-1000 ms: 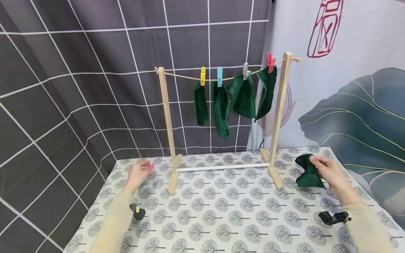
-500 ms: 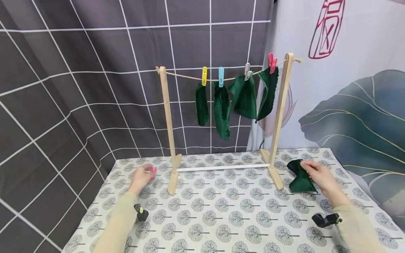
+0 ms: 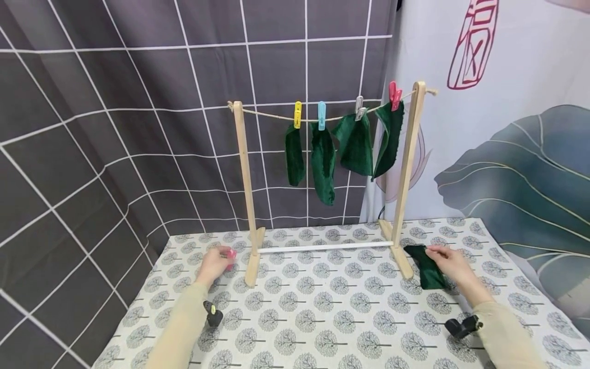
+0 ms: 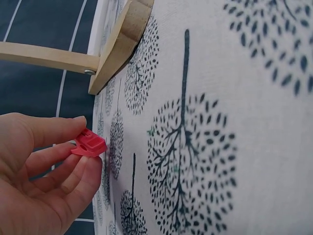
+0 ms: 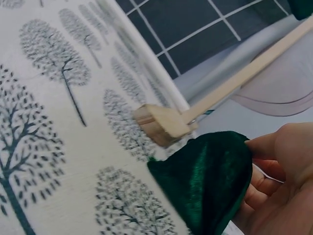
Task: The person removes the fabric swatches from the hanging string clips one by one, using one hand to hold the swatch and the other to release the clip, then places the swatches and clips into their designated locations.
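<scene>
My left hand pinches a red clothespin just above the table, left of the wooden rack's left foot; the left wrist view shows the clothespin between thumb and fingers. My right hand holds a dark green cloth by its top edge, right of the rack's right foot; the right wrist view shows the cloth hanging from my fingers. Several green cloths hang from the rack's string, held by coloured pegs.
The table has a tree-print cover. A white rod joins the rack's feet. The left stretch of the string carries nothing. A grey grid curtain hangs behind and to the left, a leaf-print curtain to the right.
My right hand has brought the green cloth left and down toward the rack's right foot. My left hand with the red clothespin has shifted right toward the left foot.
</scene>
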`<state>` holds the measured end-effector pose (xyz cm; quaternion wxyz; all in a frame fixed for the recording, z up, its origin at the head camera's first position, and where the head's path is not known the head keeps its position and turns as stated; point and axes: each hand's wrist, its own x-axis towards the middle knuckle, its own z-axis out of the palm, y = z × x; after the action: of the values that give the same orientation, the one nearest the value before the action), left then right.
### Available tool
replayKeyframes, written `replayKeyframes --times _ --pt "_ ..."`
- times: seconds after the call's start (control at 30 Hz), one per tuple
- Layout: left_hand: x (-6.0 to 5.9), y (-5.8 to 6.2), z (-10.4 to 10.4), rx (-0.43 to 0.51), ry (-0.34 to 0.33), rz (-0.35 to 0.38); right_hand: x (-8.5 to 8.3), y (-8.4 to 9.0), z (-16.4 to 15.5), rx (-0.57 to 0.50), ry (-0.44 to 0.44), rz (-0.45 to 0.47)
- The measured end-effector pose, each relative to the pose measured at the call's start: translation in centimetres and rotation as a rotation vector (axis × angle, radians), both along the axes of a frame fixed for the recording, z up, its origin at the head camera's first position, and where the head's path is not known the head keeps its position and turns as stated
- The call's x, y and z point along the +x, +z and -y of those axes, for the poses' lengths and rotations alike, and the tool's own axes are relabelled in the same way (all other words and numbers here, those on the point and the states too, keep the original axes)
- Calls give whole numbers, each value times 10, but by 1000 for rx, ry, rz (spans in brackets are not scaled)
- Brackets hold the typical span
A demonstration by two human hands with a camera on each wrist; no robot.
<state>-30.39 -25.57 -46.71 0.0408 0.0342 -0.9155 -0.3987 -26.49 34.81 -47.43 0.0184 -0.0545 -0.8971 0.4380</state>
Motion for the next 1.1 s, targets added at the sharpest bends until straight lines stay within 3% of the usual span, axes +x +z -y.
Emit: replayKeyframes --times 0.17,0.9,1.1 --pt "-1 -3 -2 -10 11 33 -3 -8 1 45 9 -48" --pt "-2 -11 -6 -9 -4 10 -5 -21 6 129 -2 -3" --pt "-4 -12 -7 -31 -11 1 -5 -23 9 167 4 -47"
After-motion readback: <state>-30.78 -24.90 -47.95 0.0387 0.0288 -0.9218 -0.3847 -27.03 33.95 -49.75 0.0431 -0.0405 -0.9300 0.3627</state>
